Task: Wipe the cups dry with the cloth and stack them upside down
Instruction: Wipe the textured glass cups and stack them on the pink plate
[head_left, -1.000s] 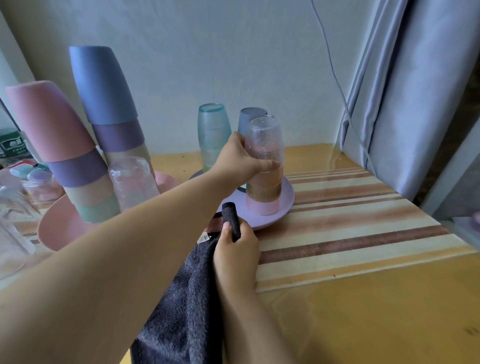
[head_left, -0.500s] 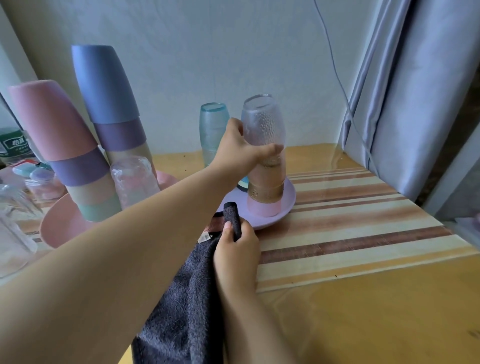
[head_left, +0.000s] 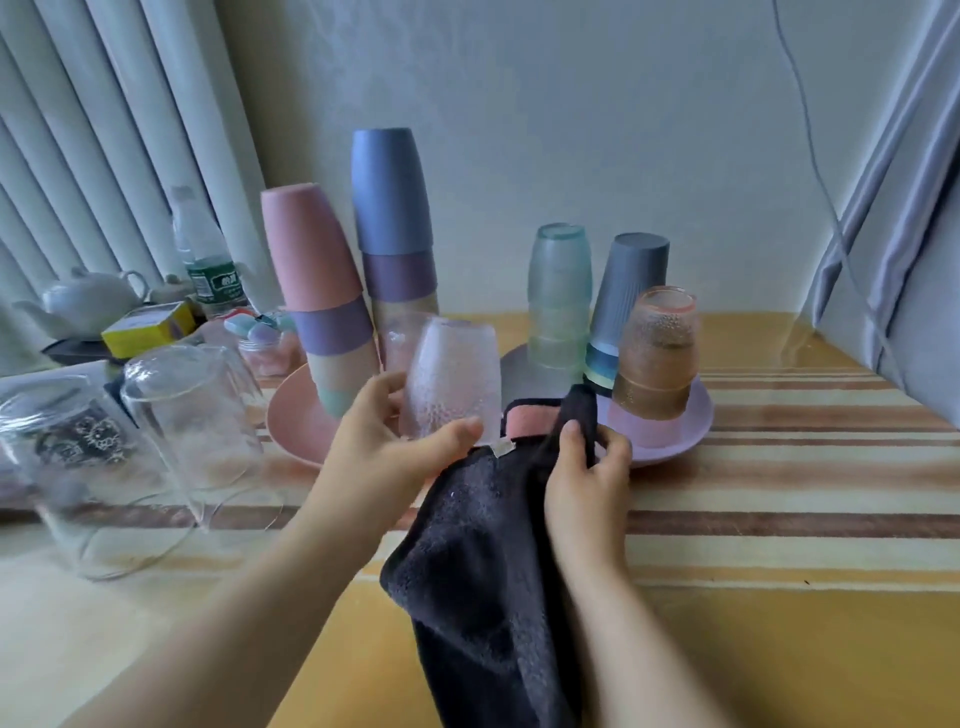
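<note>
- Holding a clear textured cup (head_left: 451, 379) upside down, the left hand (head_left: 387, 457) curls thumb and fingers round its lower end, just left of frame centre in the head view.
- The right hand (head_left: 584, 480) pinches a fold of the dark cloth (head_left: 488, 561) at 3 o'clock of the cup; the cloth hangs down toward 6 o'clock.
- At 2 o'clock of the cup, a lilac plate (head_left: 670, 439) carries inverted stacks: a green stack (head_left: 558, 296), a grey-topped stack (head_left: 626, 306) and an amber textured cup (head_left: 657, 348).
- At 10 o'clock, a pink plate (head_left: 291, 421) carries two tall coloured stacks, pink-topped (head_left: 317, 280) and blue-topped (head_left: 392, 218).
- At 9 o'clock, two clear glasses (head_left: 192, 410) stand inverted on the surface (head_left: 779, 623).
</note>
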